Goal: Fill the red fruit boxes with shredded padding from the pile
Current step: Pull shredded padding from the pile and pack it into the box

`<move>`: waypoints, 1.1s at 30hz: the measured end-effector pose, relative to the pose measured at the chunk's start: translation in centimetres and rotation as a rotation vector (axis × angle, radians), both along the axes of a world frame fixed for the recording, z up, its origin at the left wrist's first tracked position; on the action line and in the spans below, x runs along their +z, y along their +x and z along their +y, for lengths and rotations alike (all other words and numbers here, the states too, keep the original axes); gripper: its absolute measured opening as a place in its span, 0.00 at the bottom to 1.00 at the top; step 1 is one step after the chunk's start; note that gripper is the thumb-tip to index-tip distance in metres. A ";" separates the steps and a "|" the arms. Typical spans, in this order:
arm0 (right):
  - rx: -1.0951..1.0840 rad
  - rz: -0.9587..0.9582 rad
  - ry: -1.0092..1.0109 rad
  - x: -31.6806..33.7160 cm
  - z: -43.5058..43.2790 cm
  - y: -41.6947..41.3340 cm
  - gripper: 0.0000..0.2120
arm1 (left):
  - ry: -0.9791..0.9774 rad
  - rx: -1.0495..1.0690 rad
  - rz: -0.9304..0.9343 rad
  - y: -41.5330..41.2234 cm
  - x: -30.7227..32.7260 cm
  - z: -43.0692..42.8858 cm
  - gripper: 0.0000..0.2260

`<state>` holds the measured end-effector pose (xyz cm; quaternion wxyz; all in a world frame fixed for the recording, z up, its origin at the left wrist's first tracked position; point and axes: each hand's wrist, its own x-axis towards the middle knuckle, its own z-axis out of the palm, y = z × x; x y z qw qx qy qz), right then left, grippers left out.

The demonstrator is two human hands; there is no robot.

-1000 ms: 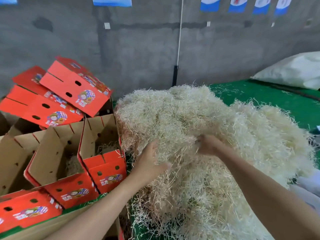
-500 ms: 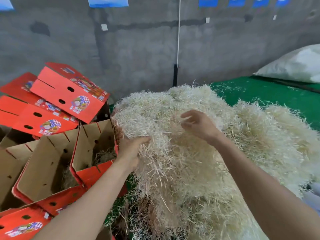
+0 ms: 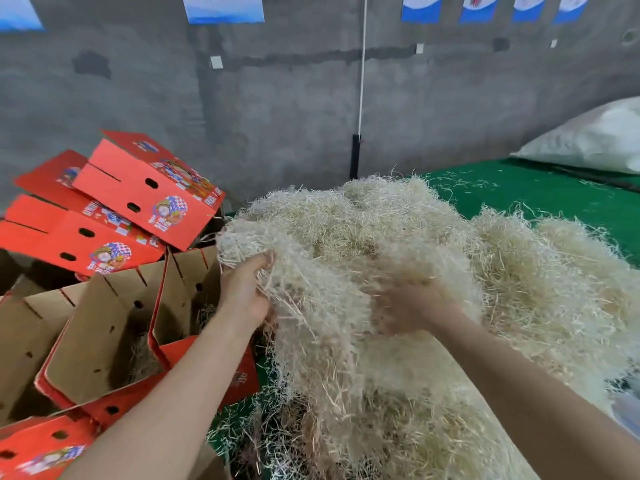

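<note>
A big pile of pale shredded padding (image 3: 398, 258) lies on the green table (image 3: 519, 192). My left hand (image 3: 244, 292) grips a thick clump of padding (image 3: 304, 296) at the pile's left edge, strands hanging down from it. My right hand (image 3: 405, 306) is blurred and sunk into the same clump, its fingers hidden among the strands. Open red fruit boxes (image 3: 104, 341) stand left of the pile, just beside my left forearm; the nearest one (image 3: 187, 299) has a little padding at its bottom.
Closed red boxes (image 3: 138, 195) lie stacked and tilted behind the open ones. A white sack (image 3: 595, 136) rests at the back right of the table. A grey concrete wall (image 3: 277, 98) with a white cord stands behind.
Both hands dug into the pile, then lifted a clump leftwards. My right hand dropped from the top of the pile down into the clump; my left hand keeps its hold at the left edge.
</note>
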<state>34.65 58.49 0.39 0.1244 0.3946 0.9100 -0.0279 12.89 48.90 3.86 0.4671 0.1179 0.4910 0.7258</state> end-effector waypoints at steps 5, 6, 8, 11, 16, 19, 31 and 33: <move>-0.207 -0.010 0.001 1.8 0.9 1.7 0.28 | 0.007 0.014 -0.048 -1.4 0.3 -0.4 0.06; -0.200 0.074 0.032 3.0 0.5 1.3 0.26 | 0.007 0.004 -0.041 -1.4 -0.1 -0.4 0.07; -0.201 0.275 0.169 5.6 -0.3 0.5 0.22 | 0.002 -0.017 -0.033 -1.0 -0.1 -0.6 0.09; -0.176 0.552 0.292 7.4 -1.6 -1.3 0.29 | 0.001 -0.041 -0.040 -0.8 -0.2 -0.7 0.14; -0.102 0.392 -0.229 4.2 -2.4 -4.7 0.23 | 0.122 -0.136 -0.014 -0.8 0.4 -0.9 0.12; -0.311 0.885 -0.176 5.4 -0.8 -3.8 0.07 | 0.034 -0.130 0.190 -1.3 0.4 -1.2 0.05; -0.236 1.338 -0.840 9.5 -4.0 -5.1 0.04 | 0.059 -0.547 0.405 3.1 -1.3 -1.2 0.03; -0.064 1.202 -0.874 9.6 -4.4 -4.8 0.04 | 0.024 -0.401 0.340 4.1 -1.3 -0.3 0.03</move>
